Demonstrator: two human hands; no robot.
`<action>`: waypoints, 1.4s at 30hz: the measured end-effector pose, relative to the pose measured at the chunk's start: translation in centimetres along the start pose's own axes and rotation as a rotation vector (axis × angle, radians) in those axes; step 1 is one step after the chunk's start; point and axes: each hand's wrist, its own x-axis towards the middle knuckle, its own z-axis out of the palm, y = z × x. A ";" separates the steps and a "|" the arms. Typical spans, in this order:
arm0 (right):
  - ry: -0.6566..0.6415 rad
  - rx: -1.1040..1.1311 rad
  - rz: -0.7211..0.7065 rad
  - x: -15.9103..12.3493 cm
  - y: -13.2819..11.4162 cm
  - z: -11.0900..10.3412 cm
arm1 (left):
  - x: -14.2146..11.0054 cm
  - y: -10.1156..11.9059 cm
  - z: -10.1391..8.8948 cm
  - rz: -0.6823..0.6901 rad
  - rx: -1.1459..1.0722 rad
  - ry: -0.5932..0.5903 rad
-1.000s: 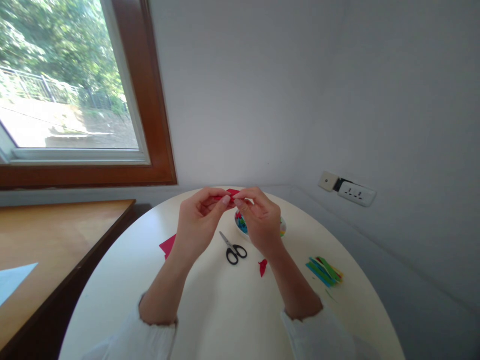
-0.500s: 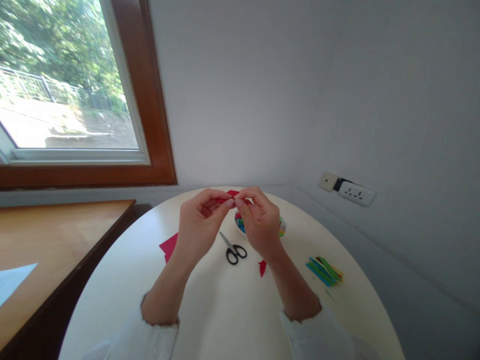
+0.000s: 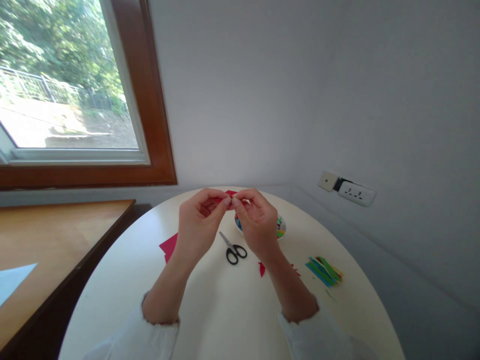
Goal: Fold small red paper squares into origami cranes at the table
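Observation:
My left hand (image 3: 198, 217) is closed in a pinch, thumb against fingertips, at the far side of the round table. Fingertip to fingertip with it, my right hand (image 3: 258, 215) pinches too. Red paper (image 3: 230, 192) shows between and just behind the fingertips; the fingers hide most of it, and its shape is unclear. Below the hands lie black-handled scissors (image 3: 233, 250), blades slightly apart and pointing away. A bowl (image 3: 282, 232) with colourful pieces stands partly hidden behind my right hand. Small red paper pieces (image 3: 261, 269) lie on both sides of my right forearm.
Red paper sheets (image 3: 169, 246) lie partly under my left forearm. To the right is a pile of green, blue and yellow strips (image 3: 324, 271) on the white table (image 3: 232, 315). A wooden surface (image 3: 75, 225) stands at left, and a wall socket (image 3: 356, 192) is at right.
My right hand and forearm have shifted slightly left, uncovering more of the bowl and some red pieces right of the forearm. Both hands keep their pinch; the scissors have not moved.

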 end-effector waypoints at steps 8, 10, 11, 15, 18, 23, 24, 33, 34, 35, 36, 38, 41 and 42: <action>0.053 0.102 0.044 0.1 -0.4 0.4 | 0.0 0.2 0.1 0.017 0.051 0.021; 0.050 0.098 0.041 0.1 -0.4 0.4 | 0.0 0.2 0.1 0.020 0.053 0.022; 0.049 0.094 0.041 0.0 -0.4 0.4 | 0.0 0.2 0.1 0.021 0.053 0.020; 0.042 0.093 0.046 0.0 -0.3 0.5 | 0.1 -0.1 0.0 0.031 0.048 0.009; 0.041 0.112 0.075 0.0 -0.2 0.5 | 0.2 -0.3 -0.1 0.033 0.044 -0.012; 0.029 0.140 0.147 0.1 -0.3 0.2 | 0.2 -0.3 -0.2 -0.035 -0.024 -0.057; 0.018 0.132 0.166 0.1 -0.3 0.1 | 0.1 -0.2 -0.2 -0.054 -0.036 -0.066; -0.096 -0.076 0.189 0.1 0.1 -0.5 | -0.1 0.2 -0.3 -0.170 -0.105 -0.202; -0.101 -0.094 0.169 0.1 0.1 -0.5 | -0.1 0.2 -0.3 -0.178 -0.116 -0.210; -0.106 -0.108 0.150 0.1 0.1 -0.5 | 0.0 0.1 -0.3 -0.186 -0.125 -0.218; -0.109 -0.118 0.134 0.2 0.1 -0.5 | 0.0 0.1 -0.4 -0.194 -0.135 -0.225; -0.114 -0.133 0.115 0.2 0.2 -0.5 | 0.2 0.0 -0.5 -0.211 -0.148 -0.237; -0.132 -0.155 0.112 0.2 0.5 -0.7 | 0.3 -0.1 -0.8 -0.241 -0.141 -0.249; -0.140 -0.166 0.114 0.3 0.7 -0.8 | 0.3 0.0 -0.9 -0.246 -0.125 -0.240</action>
